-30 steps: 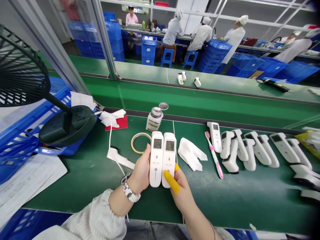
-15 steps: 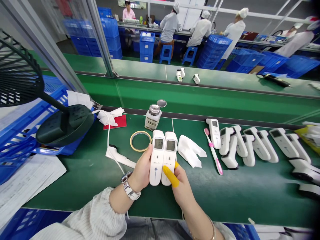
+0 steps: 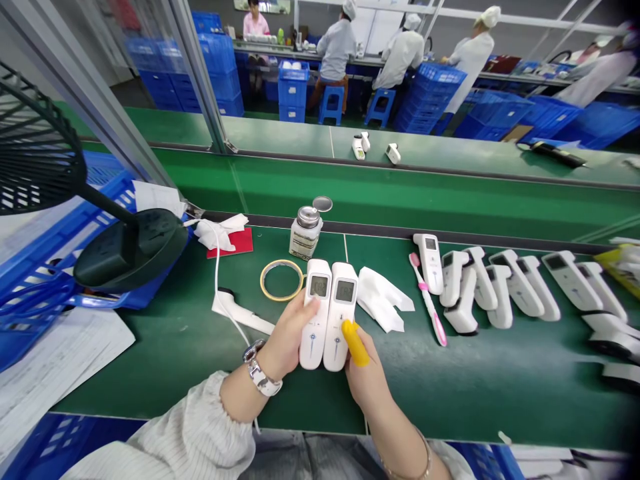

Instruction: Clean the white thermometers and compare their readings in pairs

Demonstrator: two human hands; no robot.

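Two white infrared thermometers are held upright side by side, their grey screens facing me. My left hand (image 3: 287,333) is closed round the left thermometer (image 3: 314,343), its thumb lying just below the screen. My right hand (image 3: 365,367) grips the right thermometer (image 3: 336,347), with a yellow finger cot on the thumb, which rests on the front below the screen. Behind them stand a white dispenser bottle (image 3: 305,239) with its metal lid raised and a roll of tape (image 3: 267,293). White tissue (image 3: 380,297) lies just to the right, and another white thermometer (image 3: 240,313) lies to the left beside a cable.
Several more thermometers (image 3: 520,287) lie in a row at the right, with a pink-and-white toothbrush (image 3: 429,300) beside them. A black fan (image 3: 130,247), a blue basket (image 3: 115,177) and papers (image 3: 80,360) occupy the left. Co-workers (image 3: 337,50) sit beyond the green conveyor (image 3: 285,143).
My left thumb has moved from the thermometer's edge onto its front, below the screen. My right thumb has shifted up and right on the other thermometer. Both thermometers stay in hand.
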